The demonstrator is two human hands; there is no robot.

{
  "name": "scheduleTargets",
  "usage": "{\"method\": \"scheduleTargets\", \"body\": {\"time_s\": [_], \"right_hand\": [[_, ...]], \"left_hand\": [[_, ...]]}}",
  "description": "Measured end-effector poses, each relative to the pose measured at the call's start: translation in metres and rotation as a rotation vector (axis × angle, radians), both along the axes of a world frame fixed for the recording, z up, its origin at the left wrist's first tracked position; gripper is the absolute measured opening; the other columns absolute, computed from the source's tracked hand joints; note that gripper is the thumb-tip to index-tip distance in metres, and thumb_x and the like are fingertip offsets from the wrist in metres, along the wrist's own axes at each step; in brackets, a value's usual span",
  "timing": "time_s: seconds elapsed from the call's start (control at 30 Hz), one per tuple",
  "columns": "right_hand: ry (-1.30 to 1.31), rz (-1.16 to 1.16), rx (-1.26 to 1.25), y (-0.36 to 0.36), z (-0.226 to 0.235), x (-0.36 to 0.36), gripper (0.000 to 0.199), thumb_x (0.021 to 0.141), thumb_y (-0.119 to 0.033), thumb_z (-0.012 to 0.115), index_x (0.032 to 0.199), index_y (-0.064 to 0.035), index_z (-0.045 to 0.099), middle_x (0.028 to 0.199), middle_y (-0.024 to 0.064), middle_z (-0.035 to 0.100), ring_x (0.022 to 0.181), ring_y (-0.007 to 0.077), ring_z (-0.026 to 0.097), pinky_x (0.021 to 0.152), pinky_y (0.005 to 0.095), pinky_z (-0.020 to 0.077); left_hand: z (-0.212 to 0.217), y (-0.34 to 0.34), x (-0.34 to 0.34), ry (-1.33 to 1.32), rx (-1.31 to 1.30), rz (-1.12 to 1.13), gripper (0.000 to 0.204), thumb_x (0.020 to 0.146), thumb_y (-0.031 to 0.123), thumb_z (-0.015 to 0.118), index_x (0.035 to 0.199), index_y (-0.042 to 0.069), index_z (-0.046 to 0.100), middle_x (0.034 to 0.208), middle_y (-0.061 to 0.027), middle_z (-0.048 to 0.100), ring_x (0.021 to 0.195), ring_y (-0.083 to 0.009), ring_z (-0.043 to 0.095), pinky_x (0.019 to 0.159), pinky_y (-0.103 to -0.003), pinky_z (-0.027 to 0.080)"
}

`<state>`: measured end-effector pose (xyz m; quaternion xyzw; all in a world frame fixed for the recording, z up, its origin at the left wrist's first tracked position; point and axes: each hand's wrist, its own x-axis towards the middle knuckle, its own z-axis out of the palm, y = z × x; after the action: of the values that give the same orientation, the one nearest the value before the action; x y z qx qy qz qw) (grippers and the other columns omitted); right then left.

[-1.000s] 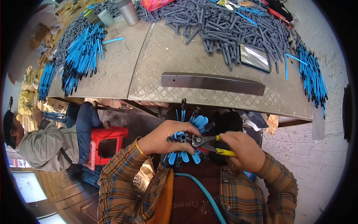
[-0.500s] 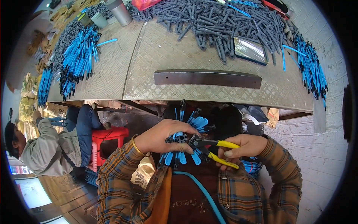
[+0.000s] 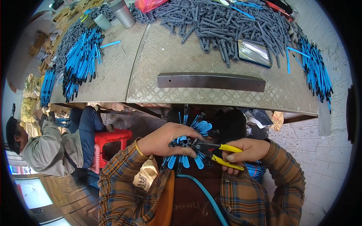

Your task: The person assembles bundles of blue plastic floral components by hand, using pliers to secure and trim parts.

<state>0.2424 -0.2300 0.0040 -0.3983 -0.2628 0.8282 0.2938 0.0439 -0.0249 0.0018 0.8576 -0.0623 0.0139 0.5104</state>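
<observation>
Left hand (image 3: 166, 139), centre of frame, closed around a blue-and-black bundle (image 3: 184, 141) — dark hub end up, thumb on the lower side, fingers on the upper side, blue flat ends fanning out above and below the hand. Right hand (image 3: 245, 149), right of centre, gripping pliers (image 3: 229, 148) by the yellow handles, thumb along the upper one, fingers around the lower one. Plier jaws point left and reach the bundle's right side near the left fingertips; fingers and dark parts crowd that spot, so can't tell whether they bite on anything. Bundle sits just below the near edge of the table (image 3: 173, 52), in front of the torso.

On the table: dark bar (image 3: 211, 81) lying crosswise mid-frame; big heap of grey ribbed parts (image 3: 222, 26) along the top; flat shiny rectangle (image 3: 253, 52) at the heap's lower right. Blue strip pile (image 3: 82, 56) upper left, second blue pile (image 3: 316, 71) far right. Metal tumbler (image 3: 122, 14) and pale green cup (image 3: 102, 22) upper left, pink bag (image 3: 148, 4) at top. Left side — another person (image 3: 49, 145) seated by a red stool (image 3: 117, 135), facing left.
</observation>
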Motion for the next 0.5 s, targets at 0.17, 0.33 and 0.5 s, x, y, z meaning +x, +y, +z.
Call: {"method": "scheduleTargets", "body": {"time_s": [0.17,0.33,0.5], "right_hand": [[-0.047,0.028,0.071,0.002,-0.014,-0.007,0.030,0.093,-0.028,0.047,0.111,-0.0031,0.046,0.088,0.0065,0.058,0.073,0.0104,0.058,0.062,0.0227,0.0504],[-0.028,-0.041,0.156,-0.001,-0.031,-0.021,0.025,0.093,-0.027,0.048,0.103,-0.0041,0.048,0.084,0.0049,0.058,0.068,0.0087,0.056,0.058,0.0219,0.0466],[-0.228,-0.040,0.263,-0.001,-0.008,-0.017,0.030,0.093,-0.033,0.047,0.105,-0.0053,0.049,0.078,0.0059,0.057,0.063,0.0136,0.055,0.055,0.0263,0.0444]], "left_hand": [[0.001,0.002,0.000,0.010,-0.048,-0.002,0.042,0.068,0.027,0.075,0.100,0.005,0.061,0.090,-0.0102,0.064,0.080,-0.0272,0.062,0.069,-0.034,0.047],[0.002,0.006,0.002,-0.012,-0.049,-0.046,0.040,0.068,0.026,0.075,0.098,0.005,0.061,0.088,-0.0093,0.064,0.078,-0.0265,0.062,0.068,-0.034,0.047],[0.017,0.003,0.002,0.096,0.003,0.006,0.038,0.068,0.025,0.075,0.097,0.005,0.060,0.086,-0.0094,0.063,0.078,-0.0253,0.062,0.067,-0.033,0.047]]}}
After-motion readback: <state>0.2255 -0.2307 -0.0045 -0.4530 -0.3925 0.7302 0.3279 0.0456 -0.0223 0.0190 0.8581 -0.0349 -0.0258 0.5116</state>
